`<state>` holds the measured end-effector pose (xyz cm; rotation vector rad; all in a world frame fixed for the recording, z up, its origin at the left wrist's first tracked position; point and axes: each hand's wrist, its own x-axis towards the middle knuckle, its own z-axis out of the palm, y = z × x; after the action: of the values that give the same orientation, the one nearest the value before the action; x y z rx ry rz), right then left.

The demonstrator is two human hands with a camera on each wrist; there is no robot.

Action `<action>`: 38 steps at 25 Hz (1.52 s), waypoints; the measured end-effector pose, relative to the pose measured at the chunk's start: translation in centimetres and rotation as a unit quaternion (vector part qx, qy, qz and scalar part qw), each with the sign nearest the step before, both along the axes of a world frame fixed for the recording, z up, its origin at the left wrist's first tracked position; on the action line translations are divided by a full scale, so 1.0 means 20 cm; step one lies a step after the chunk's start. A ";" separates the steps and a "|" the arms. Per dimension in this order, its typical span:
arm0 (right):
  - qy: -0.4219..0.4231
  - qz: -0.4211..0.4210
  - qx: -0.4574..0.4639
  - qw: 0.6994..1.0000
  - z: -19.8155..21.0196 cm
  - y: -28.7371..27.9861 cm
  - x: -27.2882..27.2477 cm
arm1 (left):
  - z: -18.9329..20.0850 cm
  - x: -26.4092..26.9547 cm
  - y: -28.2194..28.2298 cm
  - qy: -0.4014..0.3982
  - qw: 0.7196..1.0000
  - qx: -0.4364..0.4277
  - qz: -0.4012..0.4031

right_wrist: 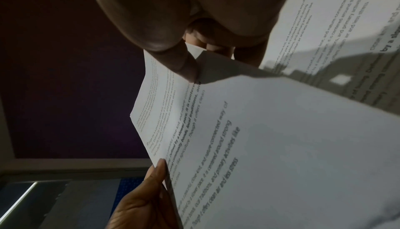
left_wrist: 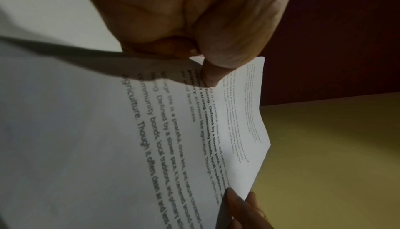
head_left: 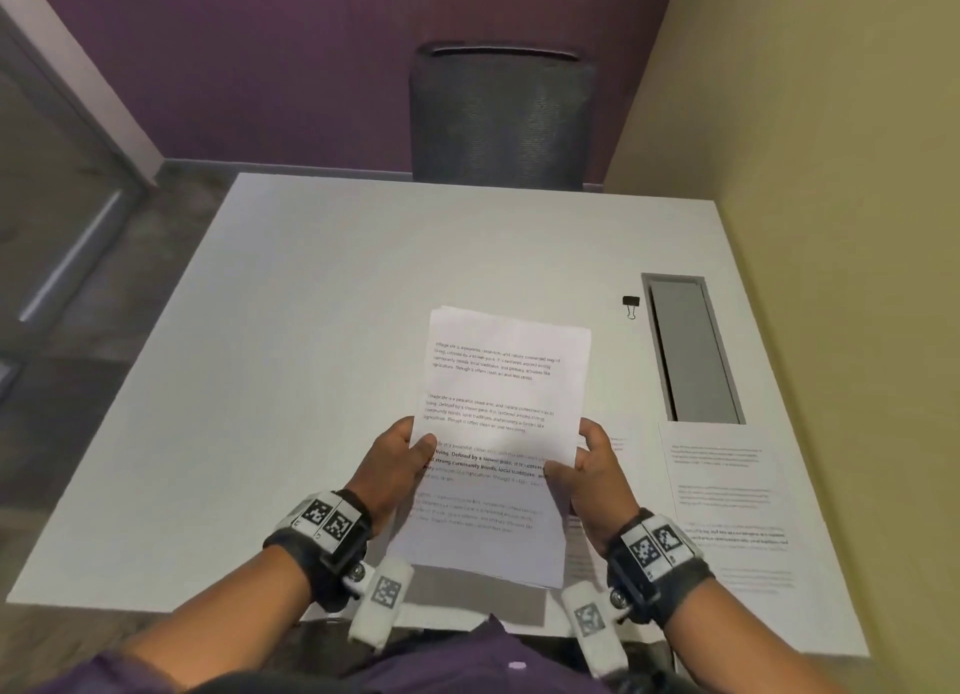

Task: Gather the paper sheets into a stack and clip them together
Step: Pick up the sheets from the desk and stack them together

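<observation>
Head view: the left hand and right hand pinch the paper stack by its long side edges above the white table; the black binder clip lies far-right, nearer the right hand. Another printed sheet is still on the table. Left wrist view: the thumb presses on top. Right wrist view: the same pinch.

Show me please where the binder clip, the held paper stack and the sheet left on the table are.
binder clip (head_left: 630, 301), head view, on its black body.
held paper stack (head_left: 506, 381), head view, middle of the top page.
sheet on the table (head_left: 727, 496), head view, its printed middle.
</observation>
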<state>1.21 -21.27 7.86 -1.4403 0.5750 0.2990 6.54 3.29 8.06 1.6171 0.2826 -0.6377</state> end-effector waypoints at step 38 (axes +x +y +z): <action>-0.020 0.017 0.323 0.946 0.18 -0.06 -0.01 | 0.22 -0.20 -0.16 -0.054 0.932 -0.149 0.325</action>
<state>1.06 -22.47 11.49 -0.8184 0.3680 0.4376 2.61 0.15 12.52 1.1598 0.5783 -0.0723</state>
